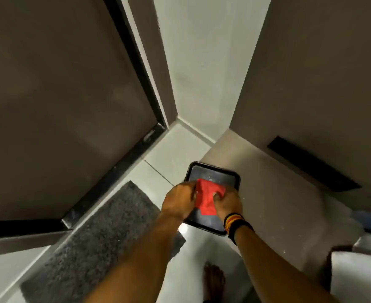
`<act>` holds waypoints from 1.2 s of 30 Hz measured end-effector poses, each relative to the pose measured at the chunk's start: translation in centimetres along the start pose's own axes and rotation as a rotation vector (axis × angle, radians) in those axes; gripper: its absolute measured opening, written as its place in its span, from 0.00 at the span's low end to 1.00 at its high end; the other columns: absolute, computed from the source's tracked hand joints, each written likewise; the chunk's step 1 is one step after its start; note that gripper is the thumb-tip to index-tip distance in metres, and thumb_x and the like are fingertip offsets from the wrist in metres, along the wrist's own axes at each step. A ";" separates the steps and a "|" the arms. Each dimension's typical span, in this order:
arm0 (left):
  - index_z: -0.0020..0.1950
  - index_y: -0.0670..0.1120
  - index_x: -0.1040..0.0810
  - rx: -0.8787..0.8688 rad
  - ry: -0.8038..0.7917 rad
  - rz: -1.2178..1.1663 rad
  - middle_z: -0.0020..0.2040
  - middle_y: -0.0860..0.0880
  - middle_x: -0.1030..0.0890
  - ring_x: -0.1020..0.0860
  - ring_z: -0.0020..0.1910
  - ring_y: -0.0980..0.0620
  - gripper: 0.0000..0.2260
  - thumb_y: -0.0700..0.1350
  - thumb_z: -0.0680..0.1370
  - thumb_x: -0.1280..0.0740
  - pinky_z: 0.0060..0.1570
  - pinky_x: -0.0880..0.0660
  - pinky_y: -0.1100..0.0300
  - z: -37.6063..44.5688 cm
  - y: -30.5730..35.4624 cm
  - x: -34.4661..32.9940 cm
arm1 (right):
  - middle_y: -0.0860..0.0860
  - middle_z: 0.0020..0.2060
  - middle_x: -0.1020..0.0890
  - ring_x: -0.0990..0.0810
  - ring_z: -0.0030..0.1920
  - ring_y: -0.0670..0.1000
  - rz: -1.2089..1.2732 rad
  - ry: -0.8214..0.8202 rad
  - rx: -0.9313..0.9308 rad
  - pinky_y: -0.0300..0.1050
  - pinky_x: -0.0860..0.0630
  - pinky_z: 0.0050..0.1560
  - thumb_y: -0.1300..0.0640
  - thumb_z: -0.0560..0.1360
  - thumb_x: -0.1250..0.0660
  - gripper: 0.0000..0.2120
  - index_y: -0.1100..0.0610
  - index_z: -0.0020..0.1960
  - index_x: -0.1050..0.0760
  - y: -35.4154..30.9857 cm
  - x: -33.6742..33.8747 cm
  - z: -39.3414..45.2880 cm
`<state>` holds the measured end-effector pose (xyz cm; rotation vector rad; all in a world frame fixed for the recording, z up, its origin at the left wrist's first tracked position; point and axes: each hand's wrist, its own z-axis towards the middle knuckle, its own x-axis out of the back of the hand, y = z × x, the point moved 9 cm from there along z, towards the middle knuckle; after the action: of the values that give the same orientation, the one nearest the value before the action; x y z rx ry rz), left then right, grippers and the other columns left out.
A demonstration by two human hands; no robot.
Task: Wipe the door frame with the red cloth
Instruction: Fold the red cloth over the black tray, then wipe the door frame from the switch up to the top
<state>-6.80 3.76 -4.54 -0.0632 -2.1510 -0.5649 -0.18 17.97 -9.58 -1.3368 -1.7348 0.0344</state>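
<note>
The red cloth [206, 196] is bunched between my two hands, above a black square tub [215, 173] that stands on the floor. My left hand [178, 201] grips the cloth's left side. My right hand [228, 202], with banded bracelets at the wrist, grips its right side with the thumb pressed into it. The black door frame [136, 60] runs up the left of the view and along the floor as a black threshold [114, 171], well to the left of both hands.
A grey mat [97, 243] lies on the white tiled floor by the threshold. A bare foot [214, 281] stands below the tub. A brown door [60, 95] fills the left, a grey cabinet with a black slot [311, 165] the right.
</note>
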 end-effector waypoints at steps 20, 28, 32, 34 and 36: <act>0.45 0.43 0.17 0.388 0.229 -0.896 0.43 0.42 0.14 0.16 0.41 0.43 0.05 0.41 0.72 0.23 0.52 0.16 0.45 4.0 -5.5 -2.6 | 0.51 0.37 0.23 0.23 0.41 0.55 0.556 0.162 -0.069 0.41 0.25 0.42 0.68 0.69 0.28 0.15 0.60 0.53 0.26 -1.4 1.1 1.9; 0.48 0.43 0.16 0.172 0.623 -0.933 0.42 0.42 0.13 0.17 0.39 0.47 0.04 0.39 0.74 0.25 0.47 0.15 0.46 -2.9 -6.5 19.7 | 0.53 0.45 0.19 0.19 0.44 0.54 0.718 0.152 0.259 0.46 0.20 0.49 0.65 0.70 0.24 0.22 0.55 0.61 0.25 -21.6 8.1 -4.9; 0.46 0.45 0.16 0.049 0.849 -0.899 0.41 0.42 0.13 0.21 0.36 0.53 0.04 0.38 0.73 0.25 0.45 0.17 0.46 -10.8 -7.7 33.8 | 0.53 0.45 0.18 0.18 0.43 0.53 0.787 0.168 0.450 0.47 0.19 0.50 0.62 0.69 0.21 0.23 0.52 0.61 0.25 -33.3 11.6 -12.6; 0.46 0.45 0.15 0.011 0.951 -0.870 0.41 0.43 0.13 0.21 0.36 0.54 0.05 0.38 0.73 0.24 0.45 0.18 0.45 -15.9 -8.6 40.8 | 0.54 0.46 0.17 0.17 0.43 0.50 0.841 0.155 0.548 0.42 0.18 0.45 0.63 0.69 0.22 0.21 0.52 0.58 0.24 -39.6 13.1 -17.7; 0.47 0.46 0.15 -0.036 1.035 -0.846 0.43 0.43 0.13 0.20 0.37 0.51 0.05 0.39 0.73 0.24 0.47 0.17 0.42 -21.0 -9.0 46.6 | 0.55 0.47 0.17 0.17 0.42 0.49 0.880 0.138 0.640 0.38 0.18 0.40 0.64 0.70 0.23 0.20 0.51 0.56 0.25 -45.0 14.6 -22.8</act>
<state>-21.49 -20.37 39.02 0.9496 -1.0675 -0.8527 -18.86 -0.07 36.11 -1.4374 -0.7890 0.8871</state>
